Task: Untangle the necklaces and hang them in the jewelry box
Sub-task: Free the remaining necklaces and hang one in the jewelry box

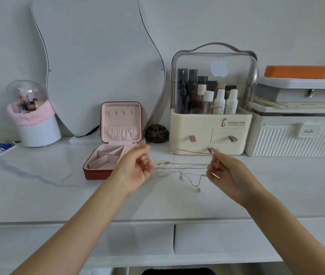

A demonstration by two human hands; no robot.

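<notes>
Open tabletop (38, 195) lies before the jewelry box (116, 143); cosmetics organizer (209, 133) crowds the right rear

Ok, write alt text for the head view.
Two bare hands, left hand and right hand, stretch tangled thin necklaces between them above a white marble-look vanity top. An open red jewelry box with pink lining stands behind the left hand, beside a cream cosmetics organizer.

White marble table (38, 195) bears jewelry box (106, 165), organizer (209, 132).

2 hands, left hand (136, 167) and right hand (225, 171); 1 open jewelry box (116, 139); 1 tangle of necklaces (185, 169), count unclear; 1 mirror (98, 66); 1 cosmetics organizer (211, 120).
</notes>
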